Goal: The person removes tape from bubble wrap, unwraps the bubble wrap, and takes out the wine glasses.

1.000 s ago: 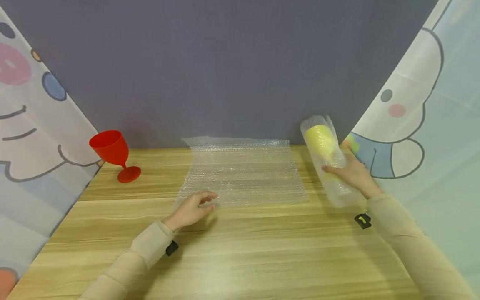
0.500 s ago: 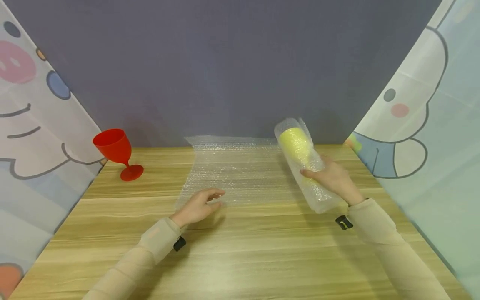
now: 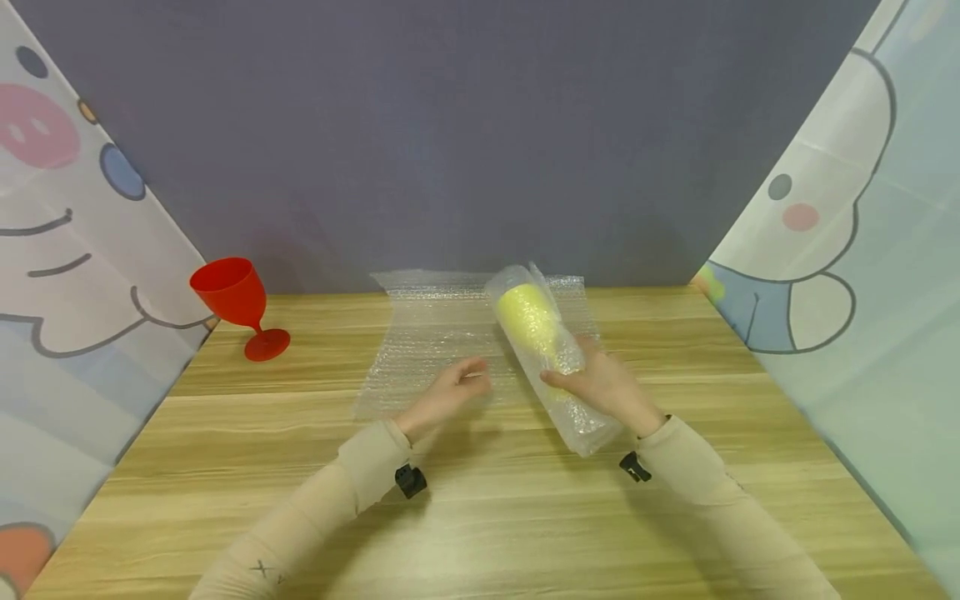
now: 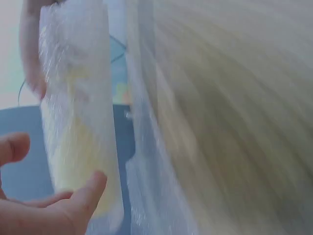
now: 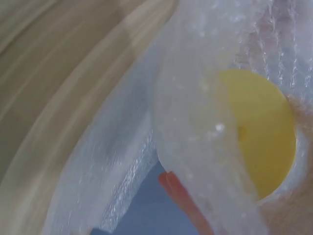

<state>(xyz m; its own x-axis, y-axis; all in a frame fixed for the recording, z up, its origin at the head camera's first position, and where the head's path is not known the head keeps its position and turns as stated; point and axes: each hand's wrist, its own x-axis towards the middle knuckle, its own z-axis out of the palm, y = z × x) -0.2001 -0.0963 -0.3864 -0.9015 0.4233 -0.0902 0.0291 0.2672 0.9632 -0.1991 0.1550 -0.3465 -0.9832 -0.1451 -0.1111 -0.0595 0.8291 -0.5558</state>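
Note:
My right hand grips a yellow goblet rolled up in bubble wrap, tilted over the table. In the right wrist view the goblet's round foot shows inside the open end of the roll. A flat sheet of bubble wrap lies on the table beneath and behind it. My left hand hovers over the sheet's front part, fingers loosely bent, holding nothing. In the left wrist view its fingers are close to the wrapped goblet; whether they touch cannot be told.
A red goblet stands at the table's back left. Behind the wooden table rises a grey wall. Cartoon-printed curtains border both sides.
The right hand has carried the wrapped goblet leftward from the table's right side to over the flat sheet. My left hand has moved right, towards it.

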